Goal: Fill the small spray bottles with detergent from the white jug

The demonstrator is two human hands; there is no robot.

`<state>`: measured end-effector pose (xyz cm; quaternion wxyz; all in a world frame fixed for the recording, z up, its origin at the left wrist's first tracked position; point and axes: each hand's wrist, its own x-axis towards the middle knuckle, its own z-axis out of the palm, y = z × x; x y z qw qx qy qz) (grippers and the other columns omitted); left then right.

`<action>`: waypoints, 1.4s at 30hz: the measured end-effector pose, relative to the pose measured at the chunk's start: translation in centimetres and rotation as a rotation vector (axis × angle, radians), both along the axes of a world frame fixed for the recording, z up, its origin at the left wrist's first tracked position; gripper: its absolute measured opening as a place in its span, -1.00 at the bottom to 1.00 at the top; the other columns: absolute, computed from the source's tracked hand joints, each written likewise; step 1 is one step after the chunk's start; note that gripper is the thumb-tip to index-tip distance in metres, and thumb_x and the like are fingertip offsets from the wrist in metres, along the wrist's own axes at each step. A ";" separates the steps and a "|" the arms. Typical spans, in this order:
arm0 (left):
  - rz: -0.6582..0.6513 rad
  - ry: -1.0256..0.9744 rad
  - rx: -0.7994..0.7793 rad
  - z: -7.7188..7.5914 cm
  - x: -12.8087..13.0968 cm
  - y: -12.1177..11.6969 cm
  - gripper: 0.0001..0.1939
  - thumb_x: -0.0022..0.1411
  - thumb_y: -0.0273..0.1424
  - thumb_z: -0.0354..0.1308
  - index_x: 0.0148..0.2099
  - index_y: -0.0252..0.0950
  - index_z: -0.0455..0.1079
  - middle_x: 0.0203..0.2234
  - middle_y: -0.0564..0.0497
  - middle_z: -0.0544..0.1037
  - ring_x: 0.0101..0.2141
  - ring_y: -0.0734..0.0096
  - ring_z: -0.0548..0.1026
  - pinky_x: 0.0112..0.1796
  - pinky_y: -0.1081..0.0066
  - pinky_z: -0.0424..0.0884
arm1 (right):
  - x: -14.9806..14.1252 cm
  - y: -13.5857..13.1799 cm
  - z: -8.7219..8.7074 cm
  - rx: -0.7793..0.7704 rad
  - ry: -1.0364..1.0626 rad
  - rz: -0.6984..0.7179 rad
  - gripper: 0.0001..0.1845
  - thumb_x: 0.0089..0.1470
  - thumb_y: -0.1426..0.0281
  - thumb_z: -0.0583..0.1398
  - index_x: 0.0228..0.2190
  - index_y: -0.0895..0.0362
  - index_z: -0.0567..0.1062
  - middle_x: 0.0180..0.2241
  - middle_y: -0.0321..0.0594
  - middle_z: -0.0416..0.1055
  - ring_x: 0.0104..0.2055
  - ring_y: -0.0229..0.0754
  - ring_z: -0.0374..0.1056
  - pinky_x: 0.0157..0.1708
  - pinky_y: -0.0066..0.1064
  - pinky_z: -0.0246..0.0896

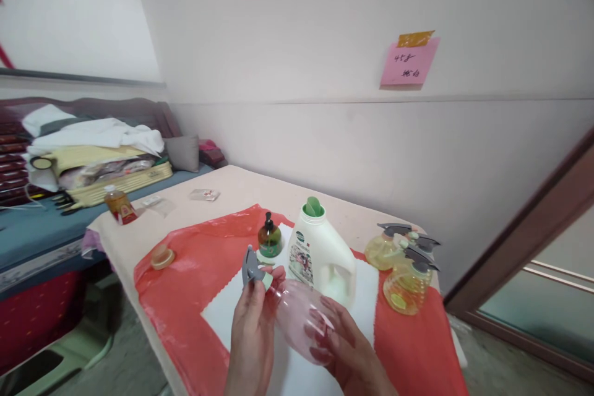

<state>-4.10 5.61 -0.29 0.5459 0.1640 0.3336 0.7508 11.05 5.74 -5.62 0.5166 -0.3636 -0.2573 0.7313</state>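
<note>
Tilted on its side, a clear pink spray bottle [301, 315] lies in my right hand [348, 346], whose fingers wrap round its body. My left hand [254, 328] is closed at the neck end, gripping the grey trigger head [251, 265]. My fingers cover the joint, so I cannot tell whether the head is screwed on. Just beyond my hands stands a large white jug [320, 253] with a green spout in its mouth and a flowered label. To its left is a small brown-green pump bottle [270, 236] with a black pump.
Several spray bottles [404, 288] of yellowish liquid with grey heads stand at the right. White paper [223, 315] lies over a red plastic sheet [185, 284]. A round lid [162, 257] sits at the left; an amber bottle [119, 204] stands farther back. A pink note [410, 64] hangs on the wall.
</note>
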 end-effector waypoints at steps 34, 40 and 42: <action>0.116 -0.032 -0.025 -0.3 -0.9 0.3 -0.70 0.20 -0.20 0.24 -0.11 -0.29 0.50 -0.20 -0.11 0.59 -0.13 0.27 0.53 -0.15 0.34 0.44 | -0.4 -2.1 -2.5 0.992 -0.994 -0.384 -0.30 -0.06 0.44 0.28 0.14 -0.01 0.29 0.15 -0.05 0.24 0.23 0.13 0.20 0.14 -0.07 0.25; 0.206 -0.088 -0.071 0.1 -2.0 0.7 -0.71 0.21 -0.22 0.23 -0.10 -0.29 0.50 -0.20 -0.14 0.60 -0.15 0.28 0.55 -0.15 0.32 0.47 | -0.3 -1.6 -3.5 0.923 -1.016 -0.232 -0.15 -0.24 0.56 0.22 0.14 0.01 0.18 0.18 -0.03 0.18 0.26 0.11 0.16 0.11 -0.13 0.30; 0.252 -0.100 -0.047 0.3 -2.4 0.8 -0.73 0.22 -0.22 0.22 -0.10 -0.27 0.50 -0.19 -0.12 0.60 -0.15 0.30 0.55 -0.13 0.32 0.47 | -0.5 -1.6 -3.8 0.720 -0.946 -0.128 -0.12 -0.28 0.56 0.19 0.14 0.01 0.15 0.16 -0.06 0.22 0.20 0.06 0.24 0.04 -0.18 0.35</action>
